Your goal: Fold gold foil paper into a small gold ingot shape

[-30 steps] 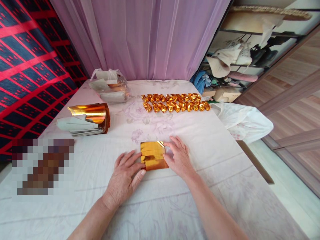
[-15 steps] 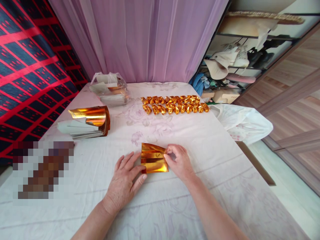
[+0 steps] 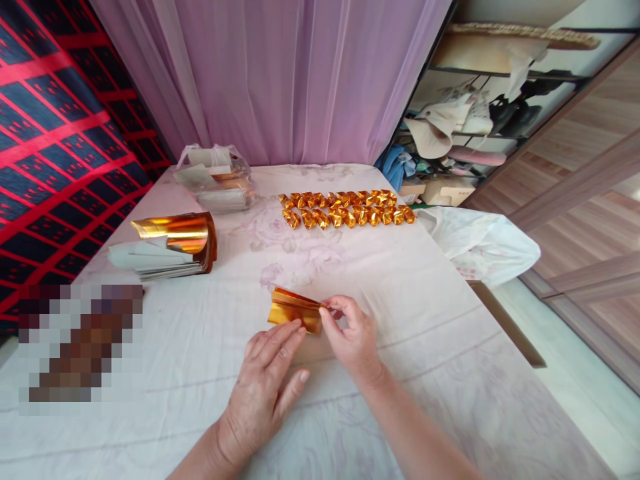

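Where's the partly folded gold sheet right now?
In the head view, the gold sheet sits below centre, the left hand at its near edge, the right hand pinching its right end.

Sheet (image 3: 286,312) before folded pieces (image 3: 337,216), stack (image 3: 173,230) left

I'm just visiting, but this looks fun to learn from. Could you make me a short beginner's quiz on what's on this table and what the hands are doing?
1. True or false: the right hand pinches one end of the gold sheet.

2. Multiple choice: the folded gold pieces are laid out in
A) one row
B) two rows
C) four rows

3. Fill in the blank: behind the curled stack of sheets sits a see-through ____ with more sheets in it.

Key:
1. True; the left hand is at the sheet's near edge, fingers extended.
2. B.
3. bag.
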{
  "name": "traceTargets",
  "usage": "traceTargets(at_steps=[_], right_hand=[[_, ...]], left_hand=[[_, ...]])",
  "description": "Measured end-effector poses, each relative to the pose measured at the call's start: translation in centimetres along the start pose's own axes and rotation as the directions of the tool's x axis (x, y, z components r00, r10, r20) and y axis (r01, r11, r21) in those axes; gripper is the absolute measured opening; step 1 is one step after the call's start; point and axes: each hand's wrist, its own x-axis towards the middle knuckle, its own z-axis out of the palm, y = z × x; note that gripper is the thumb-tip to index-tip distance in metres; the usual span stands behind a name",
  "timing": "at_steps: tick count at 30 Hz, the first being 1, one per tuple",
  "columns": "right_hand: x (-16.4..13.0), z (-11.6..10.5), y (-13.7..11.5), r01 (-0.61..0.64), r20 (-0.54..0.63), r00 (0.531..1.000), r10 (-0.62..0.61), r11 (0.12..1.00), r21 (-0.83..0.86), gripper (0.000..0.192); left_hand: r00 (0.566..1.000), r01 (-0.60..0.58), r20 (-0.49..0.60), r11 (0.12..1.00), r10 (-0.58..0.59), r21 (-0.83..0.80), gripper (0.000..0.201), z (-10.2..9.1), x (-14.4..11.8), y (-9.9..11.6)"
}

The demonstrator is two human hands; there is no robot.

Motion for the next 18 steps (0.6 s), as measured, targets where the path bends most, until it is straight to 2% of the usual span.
traceTargets(at_steps=[7, 13, 18], right_hand=[[-0.3, -0.1, -1.8, 0.201, 0.009, 0.979, -0.202, 0.979, 0.043, 0.016], [-0.7, 0.2, -2.2, 0.263, 0.050, 0.961, -0.271, 0.957, 0.121, 0.022], [-0.7, 0.1, -2.3, 0.325, 0.115, 0.934, -0.339, 0.937, 0.126, 0.034]], left_hand=[[0.995, 0.094, -0.013, 0.994, -0.095, -0.052, 0.051, 0.6, -0.4, -0.6], [0.991, 0.116, -0.045, 0.981, -0.124, -0.154, 0.050, 0.7, -0.3, -0.6], [0.972, 0.192, -0.083, 0.942, -0.222, -0.277, 0.042, 0.9, -0.6, -0.7]])
